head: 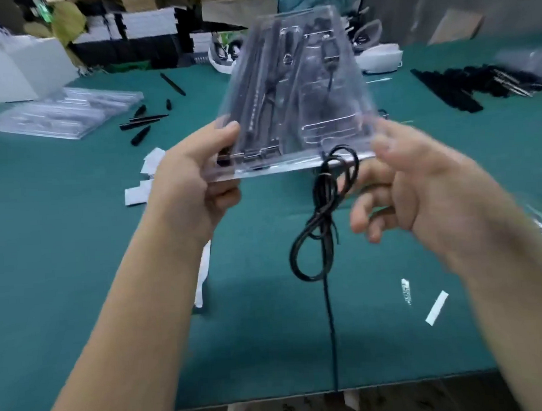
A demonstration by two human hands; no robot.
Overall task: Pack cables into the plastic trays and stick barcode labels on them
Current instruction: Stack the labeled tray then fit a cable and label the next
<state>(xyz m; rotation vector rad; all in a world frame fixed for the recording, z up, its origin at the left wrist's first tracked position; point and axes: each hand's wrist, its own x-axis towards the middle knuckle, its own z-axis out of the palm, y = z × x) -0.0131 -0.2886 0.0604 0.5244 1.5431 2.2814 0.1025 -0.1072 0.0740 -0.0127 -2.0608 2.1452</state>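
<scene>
A stack of clear trays waits at the far left of the green table, with loose black pen-like parts just beside it and white paper slips nearer the worker. The left hand pinches the near left corner of a clear plastic tray, thumb on top and fingers curled beneath, holding it tilted up above the table, seemingly so its moulded slots face the worker for loading. Black parts already sit in the left-hand slots, and a plug with its lead lies in a slot toward the right. A black cable spills over the tray's near edge, hanging in loose loops and trailing down past the table's front edge, not yet tucked in. The right hand is at the tray's near right corner, fingers loosely curled close to the cable; motion blur makes it hard to tell whether they grip tray or cable. Further right, two barcode labels lie on the cloth within easy reach, and a heap of black cables lies at the far right. Behind, white boxes and cardboard crowd the workshop.
</scene>
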